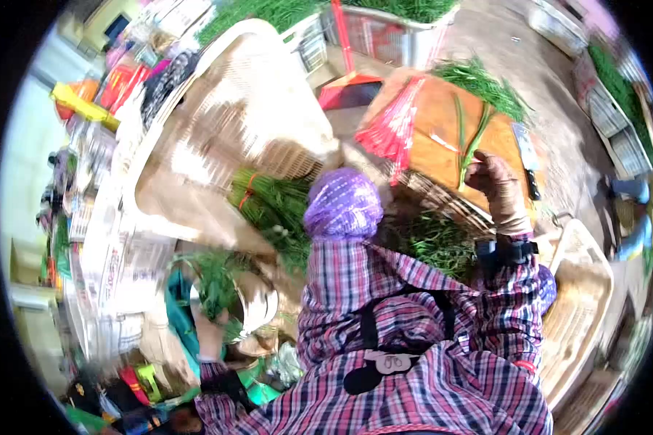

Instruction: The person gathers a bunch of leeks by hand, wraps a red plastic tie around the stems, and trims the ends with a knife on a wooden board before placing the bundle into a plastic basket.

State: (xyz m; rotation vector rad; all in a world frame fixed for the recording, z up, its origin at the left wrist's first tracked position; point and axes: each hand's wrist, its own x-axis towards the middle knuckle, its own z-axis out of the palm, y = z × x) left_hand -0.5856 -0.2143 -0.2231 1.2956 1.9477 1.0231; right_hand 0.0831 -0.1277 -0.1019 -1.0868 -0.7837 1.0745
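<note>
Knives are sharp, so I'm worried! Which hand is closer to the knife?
The right hand. It is over the wooden board, close to the knife. The left hand is far away on the person's other side, by some greens.

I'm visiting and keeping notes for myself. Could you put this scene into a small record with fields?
Left hand: holding leafy greens
Right hand: at green stalks, over a wooden board
Knife: by the board's right edge
Red strands: at the board's left side
Banded bundle: greens beside a large pale basket
</note>
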